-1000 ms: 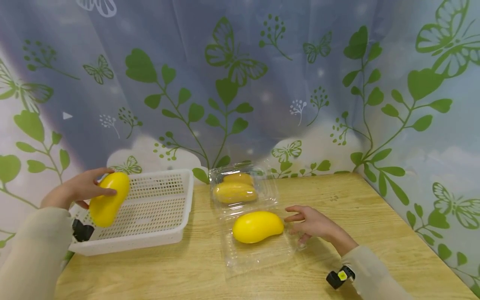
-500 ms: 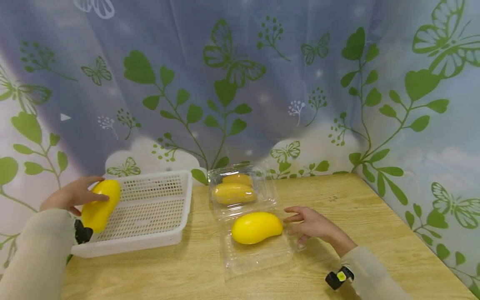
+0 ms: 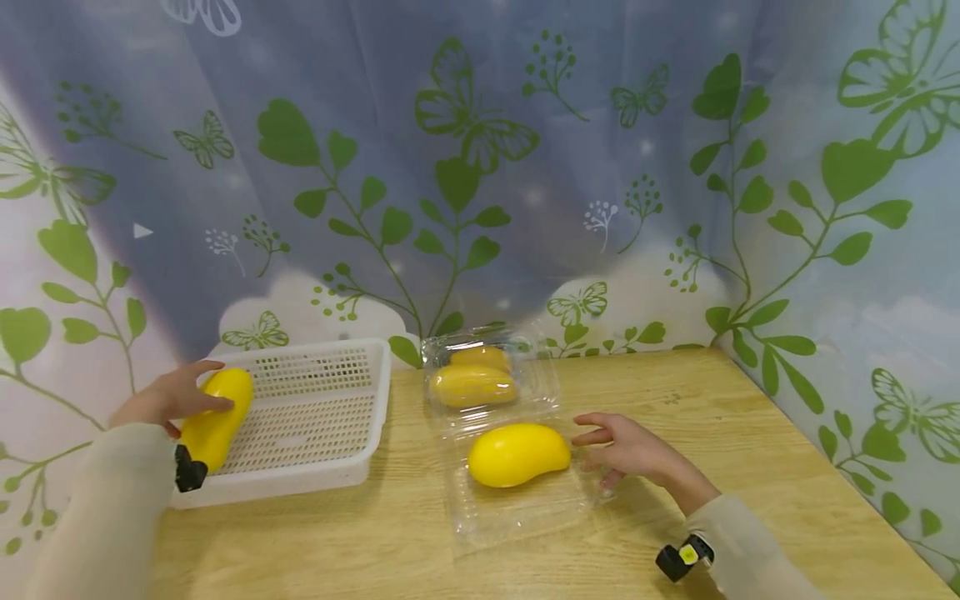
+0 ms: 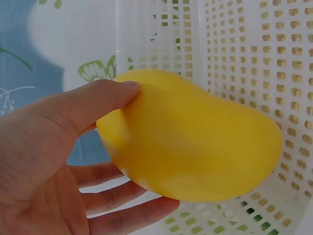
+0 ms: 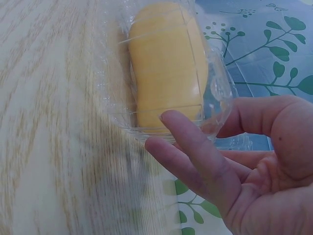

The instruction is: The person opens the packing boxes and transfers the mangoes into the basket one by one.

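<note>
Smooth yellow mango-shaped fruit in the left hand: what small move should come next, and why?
Probably ease the smooth yellow mango-shaped fruit down and let go: the left hand grips it in or just over the left end of the white perforated plastic basket. Whether it already touches the bottom I cannot tell.
</note>
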A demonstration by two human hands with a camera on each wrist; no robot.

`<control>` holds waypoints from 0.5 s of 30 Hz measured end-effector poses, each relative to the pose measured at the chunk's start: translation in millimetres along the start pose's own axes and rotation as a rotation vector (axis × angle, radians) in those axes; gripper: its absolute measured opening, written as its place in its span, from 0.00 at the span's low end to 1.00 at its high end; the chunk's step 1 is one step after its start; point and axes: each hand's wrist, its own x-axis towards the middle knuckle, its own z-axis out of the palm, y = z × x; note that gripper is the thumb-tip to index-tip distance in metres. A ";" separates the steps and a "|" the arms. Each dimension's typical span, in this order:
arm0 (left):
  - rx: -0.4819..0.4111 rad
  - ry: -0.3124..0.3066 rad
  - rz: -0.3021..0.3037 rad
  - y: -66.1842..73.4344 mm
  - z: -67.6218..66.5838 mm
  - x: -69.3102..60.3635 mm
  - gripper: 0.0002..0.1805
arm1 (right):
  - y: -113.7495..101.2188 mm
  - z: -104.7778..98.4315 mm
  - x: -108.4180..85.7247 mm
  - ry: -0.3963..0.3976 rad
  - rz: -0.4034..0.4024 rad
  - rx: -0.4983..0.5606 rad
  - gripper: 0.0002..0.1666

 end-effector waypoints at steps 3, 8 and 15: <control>0.012 0.012 -0.010 2.2 4.2 -0.5 0.51 | 0.4 0.5 -0.2 -0.004 -0.006 0.001 0.44; 0.079 0.023 0.008 5.0 8.7 -1.7 0.49 | 1.1 0.9 0.2 -0.013 -0.011 0.003 0.44; 0.138 0.017 0.009 8.7 7.6 -2.4 0.49 | 0.2 -0.5 -0.3 -0.005 -0.004 0.003 0.45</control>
